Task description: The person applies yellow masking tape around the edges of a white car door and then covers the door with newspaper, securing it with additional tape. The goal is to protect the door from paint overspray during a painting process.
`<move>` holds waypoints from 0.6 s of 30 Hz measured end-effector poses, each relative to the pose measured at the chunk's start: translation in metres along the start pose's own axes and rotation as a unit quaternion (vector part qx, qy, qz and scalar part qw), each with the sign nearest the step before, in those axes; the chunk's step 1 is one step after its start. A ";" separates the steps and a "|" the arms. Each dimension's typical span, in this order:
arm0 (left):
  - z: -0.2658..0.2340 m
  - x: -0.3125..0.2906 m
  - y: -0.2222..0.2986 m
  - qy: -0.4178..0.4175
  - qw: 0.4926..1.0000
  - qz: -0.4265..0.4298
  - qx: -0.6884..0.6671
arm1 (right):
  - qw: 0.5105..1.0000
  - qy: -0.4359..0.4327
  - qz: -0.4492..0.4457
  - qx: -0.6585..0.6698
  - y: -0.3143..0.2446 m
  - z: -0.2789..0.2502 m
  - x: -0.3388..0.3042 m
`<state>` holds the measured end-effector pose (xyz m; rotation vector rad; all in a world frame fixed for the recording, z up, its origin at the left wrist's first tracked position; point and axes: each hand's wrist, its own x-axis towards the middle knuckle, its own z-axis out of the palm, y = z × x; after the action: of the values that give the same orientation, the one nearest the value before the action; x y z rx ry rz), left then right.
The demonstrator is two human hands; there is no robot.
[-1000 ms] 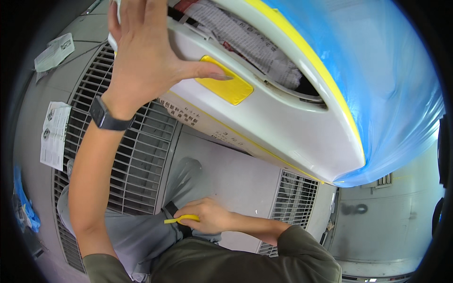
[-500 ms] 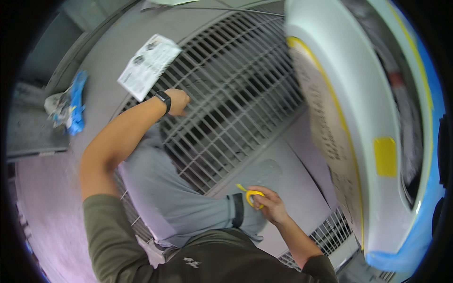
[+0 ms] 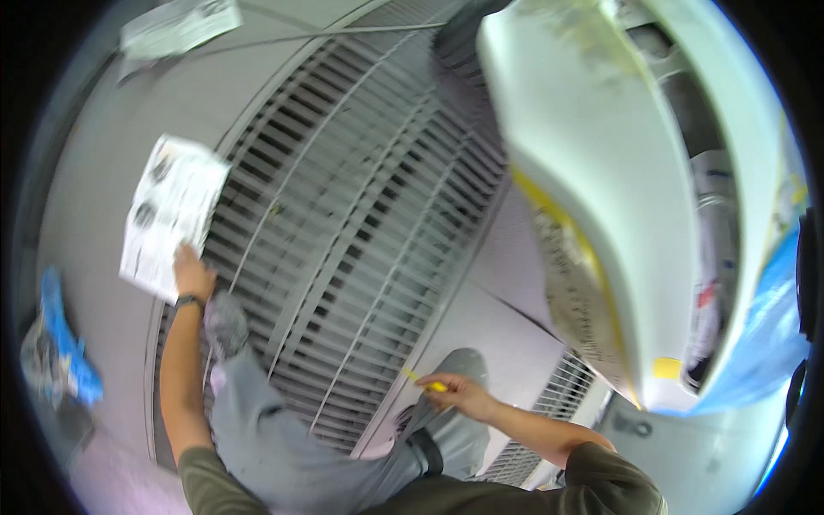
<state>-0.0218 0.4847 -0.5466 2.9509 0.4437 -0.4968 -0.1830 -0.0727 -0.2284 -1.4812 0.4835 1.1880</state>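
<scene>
A white printed sheet (image 3: 168,225) lies on the grey floor at the grate's left edge. My left hand (image 3: 195,276) is over its near right corner, fingers stretched onto the paper; I see no firm grip. A dark band circles that wrist. Lower right of centre, my right hand (image 3: 466,398) pinches a small roll of yellow masking tape (image 3: 436,386), and a short loose end sticks out to the left. My fingers hide part of the roll, which is just above my bent knee.
A metal floor grate (image 3: 343,215) stretches across the middle. To the right stands a large white curved panel (image 3: 592,129) edged with yellow tape and blue film (image 3: 755,335). Crumpled blue and clear plastic (image 3: 69,352) lies far left. Another paper (image 3: 180,30) rests beside a hose (image 3: 343,32).
My left hand has gone from above the grate to the sheet. The tape roll stays in my right hand, now turned more edge-on. The whole view has shifted.
</scene>
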 end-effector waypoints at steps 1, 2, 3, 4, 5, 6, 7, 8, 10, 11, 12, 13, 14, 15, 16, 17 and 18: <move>-0.001 0.008 0.004 -0.010 1.000 -0.016 -0.014 | 1.000 0.013 0.016 -0.010 -0.007 0.010 -0.007; -0.003 0.013 0.006 -0.040 0.996 0.009 0.076 | 1.000 0.017 0.006 0.006 -0.015 0.018 -0.018; -0.003 0.017 0.006 -0.039 0.995 0.021 0.092 | 1.000 0.022 0.013 0.016 -0.023 0.028 -0.027; -0.006 0.021 0.005 -0.047 0.990 0.024 0.131 | 0.998 0.035 0.040 0.014 -0.033 0.034 -0.034; -0.004 0.023 0.001 -0.063 0.988 0.037 0.135 | 0.999 0.031 0.033 0.022 -0.045 0.041 -0.038; -0.007 0.023 -0.006 -0.075 0.985 0.060 0.143 | 0.998 0.033 0.043 0.024 -0.055 0.048 -0.047; -0.008 0.022 -0.013 -0.071 0.993 0.053 0.073 | 0.998 0.029 0.057 0.024 -0.066 0.057 -0.054; -0.013 0.020 -0.023 -0.069 0.997 0.038 0.023 | 0.997 0.033 0.066 0.020 -0.079 0.065 -0.061; -0.029 0.015 -0.040 -0.069 0.997 0.022 -0.041 | 0.995 0.017 0.101 -0.011 -0.108 0.077 -0.073; -0.042 0.006 -0.046 -0.015 0.996 0.030 -0.077 | 0.995 0.026 0.095 -0.017 -0.124 0.085 -0.080; -0.059 -0.004 -0.049 0.006 0.992 0.032 -0.120 | 0.992 0.041 0.115 -0.041 -0.141 0.094 -0.088; -0.080 -0.014 -0.048 0.036 0.986 0.032 -0.157 | 0.989 0.051 0.128 -0.052 -0.160 0.103 -0.096; -0.107 -0.022 -0.048 0.047 0.981 0.019 -0.188 | 0.986 0.059 0.148 -0.049 -0.179 0.114 -0.103; -0.136 -0.041 -0.041 0.139 0.956 0.054 -0.253 | 0.986 0.054 0.143 -0.068 -0.199 0.124 -0.110; -0.171 -0.058 -0.034 0.050 0.965 0.005 -0.259 | 0.985 0.048 0.147 -0.075 -0.220 0.133 -0.116; -0.209 -0.077 -0.026 0.034 0.936 0.013 -0.349 | 0.982 0.048 0.162 -0.081 -0.241 0.142 -0.124; -0.249 -0.094 -0.015 0.095 0.922 0.063 -0.370 | 0.980 0.038 0.162 -0.110 -0.261 0.152 -0.130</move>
<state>-0.0360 0.5140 -0.2818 2.2686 0.3532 -0.0012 -0.0839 0.1022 0.0319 -1.6856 0.6824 1.4812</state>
